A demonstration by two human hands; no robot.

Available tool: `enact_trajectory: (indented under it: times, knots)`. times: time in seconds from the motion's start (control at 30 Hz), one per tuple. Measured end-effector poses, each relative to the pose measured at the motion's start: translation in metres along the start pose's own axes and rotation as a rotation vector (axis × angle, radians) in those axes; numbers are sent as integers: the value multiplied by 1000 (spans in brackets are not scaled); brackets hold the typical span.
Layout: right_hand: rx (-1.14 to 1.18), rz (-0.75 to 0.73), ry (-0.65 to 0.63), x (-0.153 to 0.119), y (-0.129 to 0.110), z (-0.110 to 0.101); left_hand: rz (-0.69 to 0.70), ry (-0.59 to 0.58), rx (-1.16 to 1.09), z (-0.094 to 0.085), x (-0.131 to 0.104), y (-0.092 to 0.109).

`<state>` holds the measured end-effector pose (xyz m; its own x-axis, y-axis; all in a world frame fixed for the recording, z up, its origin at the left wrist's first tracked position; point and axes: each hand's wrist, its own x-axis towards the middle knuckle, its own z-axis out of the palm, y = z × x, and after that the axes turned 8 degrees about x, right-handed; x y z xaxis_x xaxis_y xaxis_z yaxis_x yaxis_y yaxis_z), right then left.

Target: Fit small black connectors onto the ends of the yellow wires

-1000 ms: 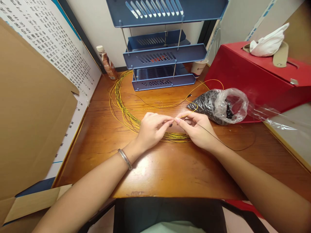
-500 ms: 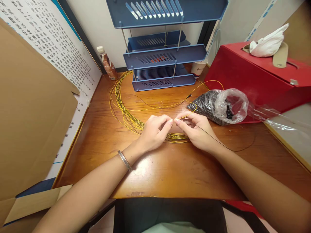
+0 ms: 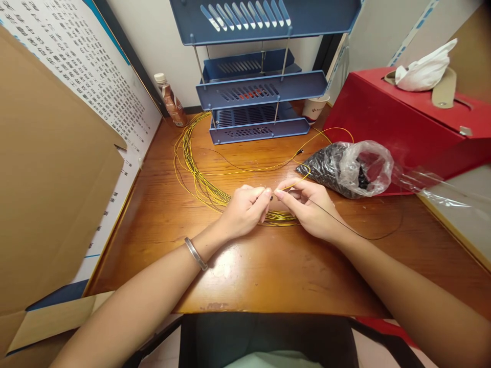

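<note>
My left hand (image 3: 247, 207) is closed in a pinch, with a tiny dark piece (image 3: 272, 198) showing at its fingertips; its kind is too small to make out. Facing it, almost tip to tip, my right hand (image 3: 309, 207) pinches a thin yellow wire (image 3: 301, 180). A dark wire (image 3: 337, 219) also runs out from under the right fingers and loops off to the right. Behind and beneath both hands lies a loose coil of yellow and dark wires (image 3: 195, 171) on the wooden desk (image 3: 245, 276). The wire ends between the fingertips are mostly hidden.
A clear plastic bag of small black pieces (image 3: 333, 166) lies open right of my hands, against a red box (image 3: 383, 112) with tissue on top. At the back stand a blue tiered tray (image 3: 261, 133), a paper cup (image 3: 315, 108) and a bottle (image 3: 171, 99). Cardboard (image 3: 57, 168) borders the left.
My left fingers have curled in more tightly and shifted slightly, and the small dark piece now shows at their tips. My right hand stays nearly still with the wire.
</note>
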<state>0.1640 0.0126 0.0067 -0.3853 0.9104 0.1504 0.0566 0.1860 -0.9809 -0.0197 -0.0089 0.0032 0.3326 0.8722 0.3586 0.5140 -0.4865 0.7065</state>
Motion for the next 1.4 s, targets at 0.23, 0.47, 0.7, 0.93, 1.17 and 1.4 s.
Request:
enact_trajectory:
  times: [0.23,0.47,0.7,0.93,1.17,1.4]
  knots:
    - [2,-1,42,1,-1,-1,31,144,181,-2,-3,-3]
    - [-67,-21,68,1,0,-2,75,256,203,1,-3,-5]
    - [-66,-18,78,0,2,-2,139,314,281,3,-3,-7]
    - [-57,-35,84,0,2,-1,57,232,248,1,-1,-7]
    - [-95,-131,120,1,-1,0,41,181,222,1,-1,-5]
    - [-109,-119,101,1,0,-1,12,140,220,1,-1,-3]
